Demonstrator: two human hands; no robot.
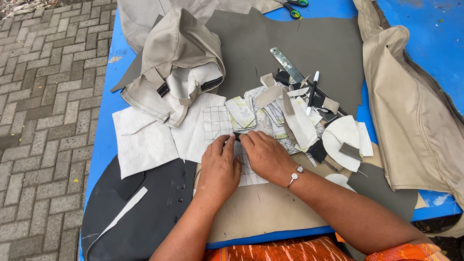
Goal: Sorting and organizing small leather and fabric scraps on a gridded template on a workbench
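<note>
While both hands pinch it, small black strip (237, 137), left grip (218, 162), right grip (265, 155), gridded white sheet (216, 123) beneath.

A blue work table (108, 121) stands outdoors on a floor of grey interlocking paving bricks (43, 111), which spreads out to the left. The tabletop's blue surface shows again at the far right corner, speckled with small bits of debris. Soft, even daylight falls across everything, casting only faint shadows. No walls or windows are visible.
</note>
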